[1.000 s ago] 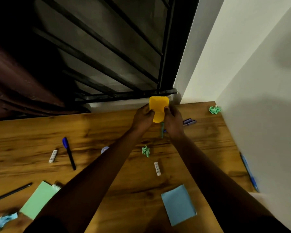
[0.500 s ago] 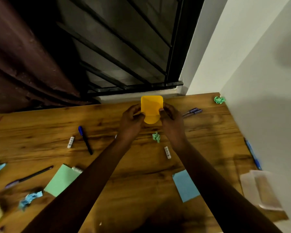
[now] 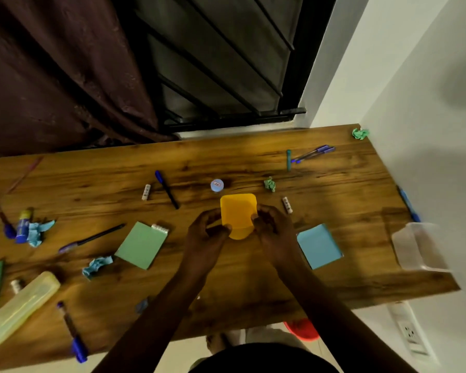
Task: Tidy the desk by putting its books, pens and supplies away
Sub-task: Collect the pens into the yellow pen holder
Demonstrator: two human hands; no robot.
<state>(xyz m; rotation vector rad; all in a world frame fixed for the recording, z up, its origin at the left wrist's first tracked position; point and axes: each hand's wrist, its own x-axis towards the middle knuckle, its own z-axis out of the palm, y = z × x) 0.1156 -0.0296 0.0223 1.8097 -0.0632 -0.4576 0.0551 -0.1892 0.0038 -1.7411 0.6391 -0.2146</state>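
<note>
Left hand and right hand gripping yellow cup from either side, above mid table, pens scattered around

Both your arms reach forward, forearms angling in toward each other. Your left hand and right hand sit close together, fingers curled, each gripping one side of the yellow cup held between them.
</note>
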